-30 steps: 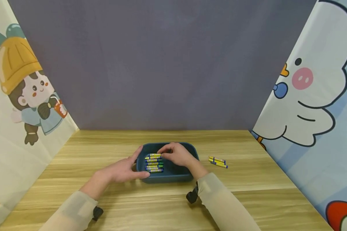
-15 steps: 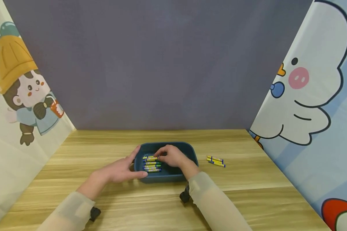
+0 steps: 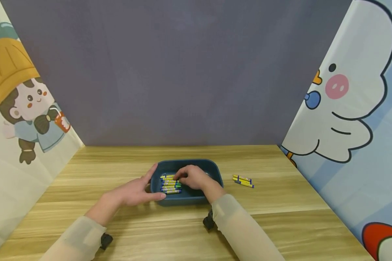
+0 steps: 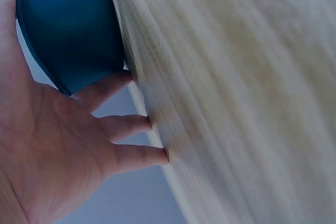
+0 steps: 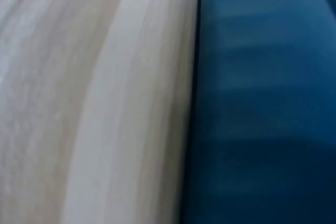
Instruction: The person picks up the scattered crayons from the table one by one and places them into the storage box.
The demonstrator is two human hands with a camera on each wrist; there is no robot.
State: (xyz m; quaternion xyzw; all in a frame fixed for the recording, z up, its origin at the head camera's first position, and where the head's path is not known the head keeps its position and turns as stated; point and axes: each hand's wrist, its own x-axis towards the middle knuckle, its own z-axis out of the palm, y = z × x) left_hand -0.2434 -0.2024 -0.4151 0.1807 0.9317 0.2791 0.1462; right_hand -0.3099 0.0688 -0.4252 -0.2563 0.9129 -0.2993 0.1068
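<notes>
Centrally: one row of yellow-wrapped wax crayons with dark blue bands (image 3: pixel 171 186), lying side by side, lengthwise left to right, in the left half of the tray. At least one tip is green.

Container: one dark blue, rounded-corner rectangular tray (image 3: pixel 191 201), apparently plastic, at the middle of the table, nearer its far edge.

Right hand (image 3: pixel 197 177): inside the tray, fingers bent, thumb and forefinger close together at the right ends of the far crayons; whether they pinch one cannot be told.

Left hand (image 3: pixel 135 192): at the tray's left end, thumb and forefinger spread wide to its near and far left corners, fingers fairly straight.

Change: a second ago the right fingertips held a crayon at the row's far end; they now sit closer to the tray's near side. The row looks more even, which is judged to mean that crayon has been let into line.

Apart: three loose yellow crayons (image 3: pixel 243 181), right of the tray, toward the table's right edge.

Support: light wood-grain table (image 3: pixel 143 228).

Markings: small print on the crayon wrappers, too small to read; no brand legible.
</notes>
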